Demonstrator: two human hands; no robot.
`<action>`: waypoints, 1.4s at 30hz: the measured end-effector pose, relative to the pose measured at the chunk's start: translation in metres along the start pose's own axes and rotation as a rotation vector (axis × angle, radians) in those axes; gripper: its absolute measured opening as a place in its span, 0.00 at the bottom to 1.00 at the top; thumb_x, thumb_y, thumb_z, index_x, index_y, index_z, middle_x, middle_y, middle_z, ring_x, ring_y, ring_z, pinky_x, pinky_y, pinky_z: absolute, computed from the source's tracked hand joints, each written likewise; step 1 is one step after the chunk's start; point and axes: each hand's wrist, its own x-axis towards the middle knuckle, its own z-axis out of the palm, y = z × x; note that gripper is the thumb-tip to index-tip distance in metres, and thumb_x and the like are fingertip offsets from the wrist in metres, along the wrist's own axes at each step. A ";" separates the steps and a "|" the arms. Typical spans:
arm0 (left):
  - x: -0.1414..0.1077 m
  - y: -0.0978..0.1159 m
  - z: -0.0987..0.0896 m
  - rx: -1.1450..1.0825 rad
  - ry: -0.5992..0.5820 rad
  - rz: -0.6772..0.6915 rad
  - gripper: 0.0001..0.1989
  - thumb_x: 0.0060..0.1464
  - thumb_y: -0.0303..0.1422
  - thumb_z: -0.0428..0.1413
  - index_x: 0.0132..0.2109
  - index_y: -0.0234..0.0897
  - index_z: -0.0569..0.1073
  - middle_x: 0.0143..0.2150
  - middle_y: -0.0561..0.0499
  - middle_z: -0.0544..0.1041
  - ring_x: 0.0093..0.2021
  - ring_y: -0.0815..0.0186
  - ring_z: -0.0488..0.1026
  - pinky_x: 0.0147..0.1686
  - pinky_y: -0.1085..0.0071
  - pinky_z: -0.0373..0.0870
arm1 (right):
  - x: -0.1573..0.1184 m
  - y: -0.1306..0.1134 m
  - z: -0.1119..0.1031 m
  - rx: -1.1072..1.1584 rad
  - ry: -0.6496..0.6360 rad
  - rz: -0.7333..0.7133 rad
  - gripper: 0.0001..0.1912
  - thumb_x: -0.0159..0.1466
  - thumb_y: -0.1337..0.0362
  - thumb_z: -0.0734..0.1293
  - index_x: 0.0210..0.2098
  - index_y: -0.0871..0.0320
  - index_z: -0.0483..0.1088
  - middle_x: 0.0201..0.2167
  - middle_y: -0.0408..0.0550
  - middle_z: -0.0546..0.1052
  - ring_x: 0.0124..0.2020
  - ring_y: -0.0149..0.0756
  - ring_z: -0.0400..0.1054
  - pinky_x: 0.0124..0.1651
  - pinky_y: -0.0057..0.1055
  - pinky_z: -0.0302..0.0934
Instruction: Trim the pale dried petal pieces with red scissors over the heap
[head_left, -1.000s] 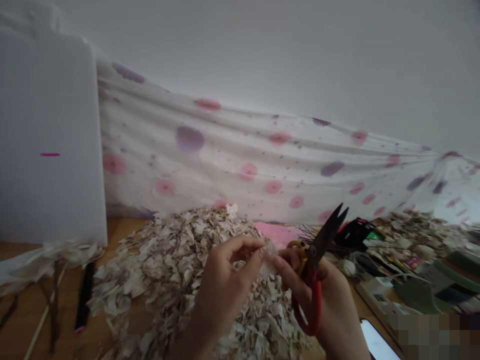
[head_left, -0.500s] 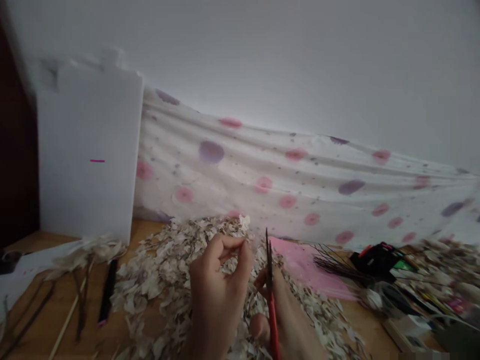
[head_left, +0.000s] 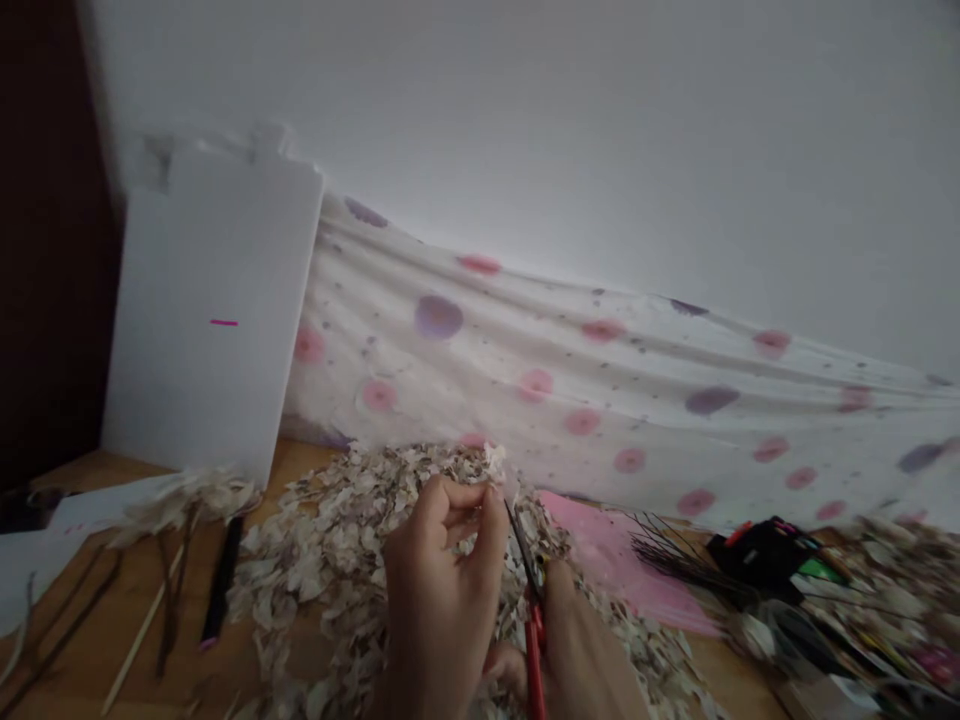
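Note:
My left hand (head_left: 442, 580) is closed in a pinch, thumb against forefinger. A small pale petal-like piece (head_left: 494, 460) shows just above those fingertips and appears to be held there. My right hand (head_left: 585, 645) grips scissors (head_left: 534, 640) by their red handles. The dark blades slant up and left, with their tips close beside the left thumb; whether they touch the piece I cannot tell. Under and behind both hands spreads a heap of dry, pale petal-like flakes (head_left: 330, 545).
A white board (head_left: 210, 390) with a pink mark stands at the left. Near it lie a dried flower bunch (head_left: 191, 495), sticks and a black marker (head_left: 222, 585). To the right are a pink sheet (head_left: 600, 555), dark twigs (head_left: 667, 555) and a black pouch (head_left: 765, 560). A spotted cloth (head_left: 495, 340) hangs behind.
The scissors have tilted left, bringing their tips to the left hand's fingertips. My left hand keeps its pinch. The whole view has shifted slightly.

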 end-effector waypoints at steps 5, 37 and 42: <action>0.001 -0.003 0.002 -0.028 -0.052 -0.044 0.09 0.55 0.36 0.59 0.29 0.39 0.72 0.24 0.52 0.78 0.26 0.66 0.77 0.27 0.76 0.73 | 0.004 -0.003 -0.008 0.073 -0.043 0.096 0.27 0.65 0.36 0.60 0.37 0.55 0.57 0.26 0.47 0.75 0.25 0.43 0.72 0.26 0.32 0.59; 0.007 -0.001 0.009 -0.322 -0.198 -0.266 0.12 0.52 0.39 0.63 0.31 0.36 0.73 0.21 0.56 0.74 0.22 0.74 0.66 0.24 0.82 0.65 | 0.009 -0.010 -0.040 0.367 -0.133 0.180 0.45 0.52 0.20 0.44 0.26 0.58 0.59 0.22 0.44 0.64 0.23 0.32 0.53 0.27 0.28 0.42; 0.010 -0.003 0.009 -0.417 -0.243 -0.324 0.12 0.50 0.39 0.64 0.31 0.35 0.74 0.21 0.56 0.74 0.24 0.71 0.70 0.29 0.77 0.74 | 0.009 -0.010 -0.048 0.392 -0.158 0.191 0.46 0.51 0.20 0.45 0.27 0.59 0.60 0.23 0.44 0.64 0.25 0.33 0.53 0.28 0.28 0.45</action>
